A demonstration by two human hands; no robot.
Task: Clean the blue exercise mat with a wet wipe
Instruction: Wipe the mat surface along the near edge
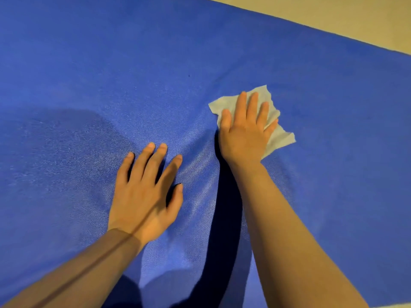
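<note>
The blue exercise mat [89, 74] fills nearly the whole head view. A white wet wipe [279, 136] lies spread on it right of centre. My right hand [244, 130] presses flat on the wipe with straight fingers, covering its middle; the wipe's corners stick out above and to the right. My left hand [146, 192] rests flat on the bare mat at lower centre, fingers spread, holding nothing. A damp sheen shows on the mat between and below the hands.
Beige floor [344, 14] shows beyond the mat's far edge at the top right, and a sliver of it at the bottom right corner. A small dark speck [189, 75] sits on the mat above the hands.
</note>
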